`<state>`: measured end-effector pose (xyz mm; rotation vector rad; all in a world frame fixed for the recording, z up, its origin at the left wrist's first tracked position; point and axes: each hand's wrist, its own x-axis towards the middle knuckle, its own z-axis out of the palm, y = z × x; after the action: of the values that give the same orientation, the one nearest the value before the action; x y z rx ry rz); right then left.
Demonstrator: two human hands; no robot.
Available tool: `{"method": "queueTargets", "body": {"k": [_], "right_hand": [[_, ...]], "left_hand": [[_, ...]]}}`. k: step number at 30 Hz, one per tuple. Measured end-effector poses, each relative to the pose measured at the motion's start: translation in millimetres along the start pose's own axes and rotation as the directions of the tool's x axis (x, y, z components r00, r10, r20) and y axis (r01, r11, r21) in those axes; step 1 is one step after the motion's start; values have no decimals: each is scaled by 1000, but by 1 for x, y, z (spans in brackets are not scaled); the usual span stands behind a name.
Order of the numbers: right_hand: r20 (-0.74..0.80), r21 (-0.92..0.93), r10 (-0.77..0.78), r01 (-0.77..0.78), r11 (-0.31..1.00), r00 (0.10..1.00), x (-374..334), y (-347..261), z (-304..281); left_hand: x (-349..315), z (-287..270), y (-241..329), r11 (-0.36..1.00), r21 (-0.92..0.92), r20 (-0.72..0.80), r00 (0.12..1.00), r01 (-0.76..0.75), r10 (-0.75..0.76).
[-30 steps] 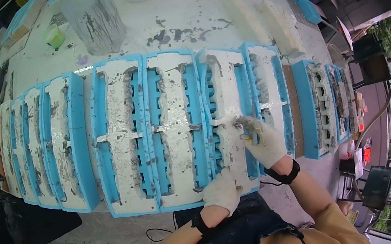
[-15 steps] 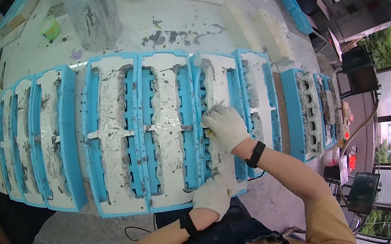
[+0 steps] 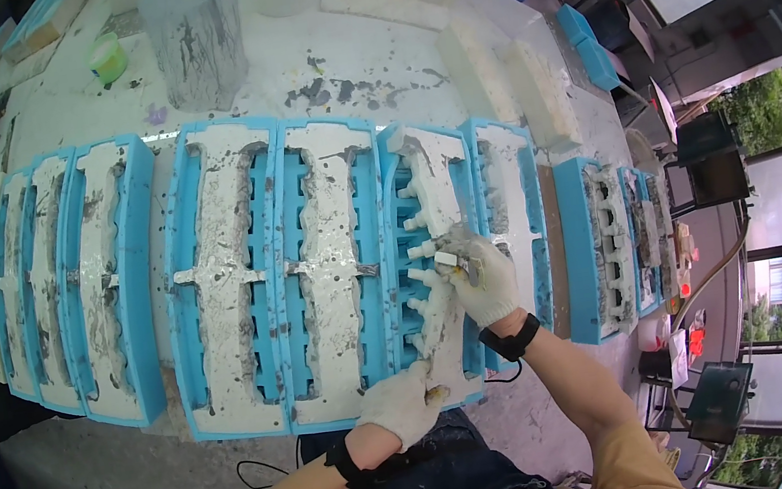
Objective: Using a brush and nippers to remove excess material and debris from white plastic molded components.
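Note:
A long white plaster-like bar (image 3: 428, 173) with teeth along its left side sits tilted in a blue mould (image 3: 392, 168). My right hand (image 3: 485, 281), in a stained off-white glove, is closed over the bar's middle. A small white block-like end (image 3: 447, 258) shows at its fingertips; I cannot tell whether it belongs to the bar. My left hand (image 3: 400, 405), also gloved, is closed at the bar's near end, its fingertips partly hidden. To the left stand more blue moulds (image 3: 277, 261) with grey-spotted white bars (image 3: 327, 254) in them.
Another blue mould (image 3: 546, 297) adjoins on the right, with further moulds (image 3: 583, 256) beyond. At the back stand a grey-streaked bucket (image 3: 195, 51) and a green-yellow cup (image 3: 108, 59). Grey splatter (image 3: 353, 93) marks the white table. A black cable (image 3: 254, 477) hangs below the front edge.
The white bar has tilted up out of its seat, baring teeth on its left side. My right hand has moved right and nearer me; my left hand has shifted slightly left.

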<state>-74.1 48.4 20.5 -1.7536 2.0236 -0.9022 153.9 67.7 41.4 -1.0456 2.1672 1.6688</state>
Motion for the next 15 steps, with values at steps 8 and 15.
{"method": "queueTargets", "body": {"k": [8, 15], "right_hand": [[-274, 308, 164, -75, 948, 948, -12, -10, -32], [-223, 555, 298, -131, 822, 928, -24, -2, -93]], "left_hand": [[-5, -14, -4, 968, -224, -247, 967, -112, 54], [2, -53, 35, 918, 119, -553, 743, -378, 378]]}}
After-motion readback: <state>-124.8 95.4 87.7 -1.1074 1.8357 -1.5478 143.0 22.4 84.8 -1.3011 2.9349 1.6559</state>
